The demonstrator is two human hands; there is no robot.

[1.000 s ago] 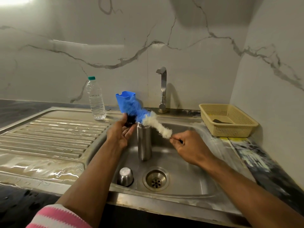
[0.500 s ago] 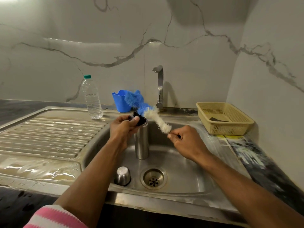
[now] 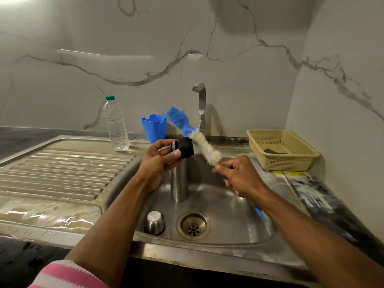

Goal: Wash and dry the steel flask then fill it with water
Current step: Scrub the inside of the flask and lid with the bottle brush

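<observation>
Two bare forearms, bare hands; pink-and-white striped sleeve pushed up on the left arm, right arm unsleeved

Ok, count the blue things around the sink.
2, possibly 3. A blue holder stands behind the basin, by the tap. The brush in the right hand has a blue tip. A blue sliver under that wrist may be its handle.

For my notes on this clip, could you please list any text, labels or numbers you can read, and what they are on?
None can be read.
Water bottle: clear, no legible label.
Flask, cup, blue holder, basket: no markings show.
Printed sheet right of the sink: too blurred to read.
</observation>
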